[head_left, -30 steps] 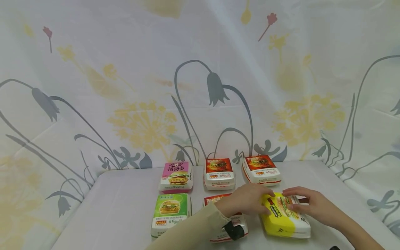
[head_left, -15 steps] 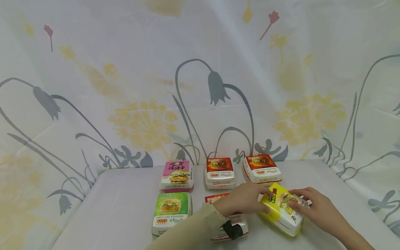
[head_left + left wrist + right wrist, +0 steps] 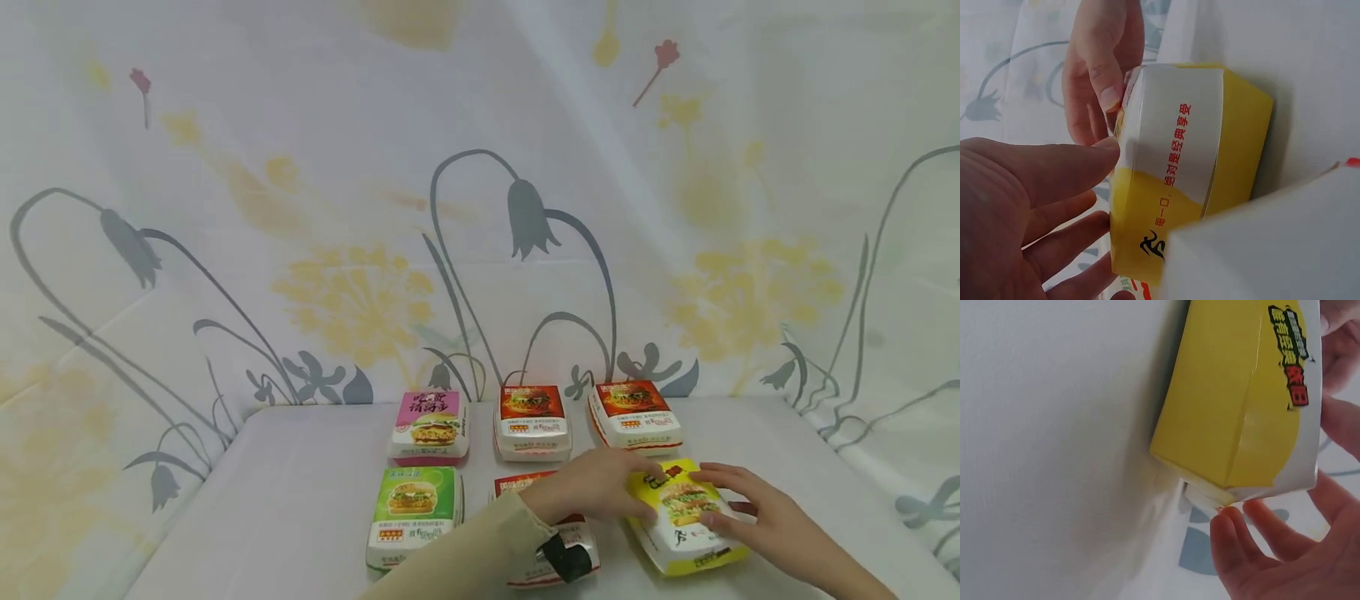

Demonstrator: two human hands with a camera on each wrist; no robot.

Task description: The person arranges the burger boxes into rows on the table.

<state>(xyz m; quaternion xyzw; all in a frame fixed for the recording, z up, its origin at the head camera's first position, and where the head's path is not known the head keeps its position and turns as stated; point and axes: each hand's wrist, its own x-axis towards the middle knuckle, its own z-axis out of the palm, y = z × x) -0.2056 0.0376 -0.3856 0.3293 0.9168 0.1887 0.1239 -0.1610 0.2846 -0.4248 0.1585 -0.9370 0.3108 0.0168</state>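
A yellow and white burger box, printed with a burger picture, sits at the front right of the table, turned askew. My left hand holds its left side, thumb at the top edge. On the opposite side my right hand grips the box, thumb over the lid and fingers around the far corner. In the left wrist view, the box's white and yellow side faces the camera, and my left fingers spread along it. The right wrist view shows its yellow side with my right fingertips by a lower corner.
A pink burger box and two red ones form the back row. In front are a green box and another red box, partly hidden under my left forearm. A flowered cloth hangs behind the white table.
Between both hands the yellow box was turned and tilted, and it now lies flatter with its print facing a different way. The other boxes stay in place; the head view has shifted slightly.
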